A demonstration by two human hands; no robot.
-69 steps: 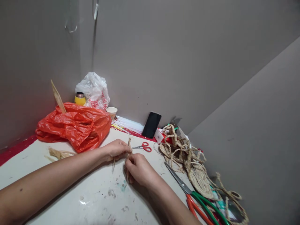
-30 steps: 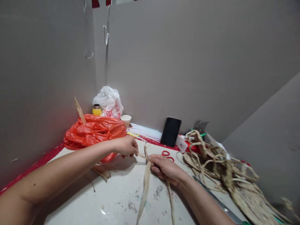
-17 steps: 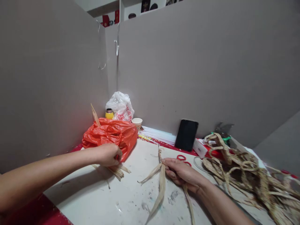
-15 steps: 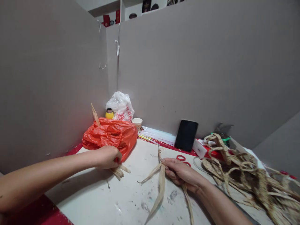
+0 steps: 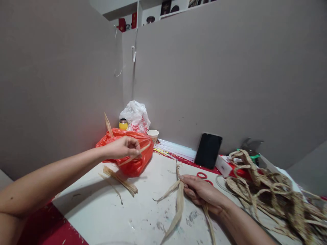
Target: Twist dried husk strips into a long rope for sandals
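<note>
Pinched in my left hand [image 5: 126, 148] is a pale dried husk strip [image 5: 145, 148], held up in front of the crumpled red plastic bag [image 5: 143, 166]. Below it on the white board lies a small bundle of husk strips [image 5: 122, 181] with a thin stray one beside it. My right hand [image 5: 200, 192] is closed on a short husk braid [image 5: 178, 170]; its loose ends [image 5: 179, 202] fan toward me across the board, and one strip hangs down from under the palm. Red-handled scissors [image 5: 201, 175] lie just behind the right hand, their blades hidden.
A dark-screened tablet [image 5: 208, 150] leans against the grey partition [image 5: 204, 68]. On the right, a tangled heap of plaited husk cord [image 5: 276, 190] covers the board [image 5: 143, 221]. Behind the red bag are a paper cup [image 5: 153, 134], a yellow jar [image 5: 123, 124] and a white plastic bag [image 5: 135, 115].
My left hand has risen from the bundle on the board, bringing one husk strip up with it. The right hand keeps its grip on the braid. The view has shifted slightly.
</note>
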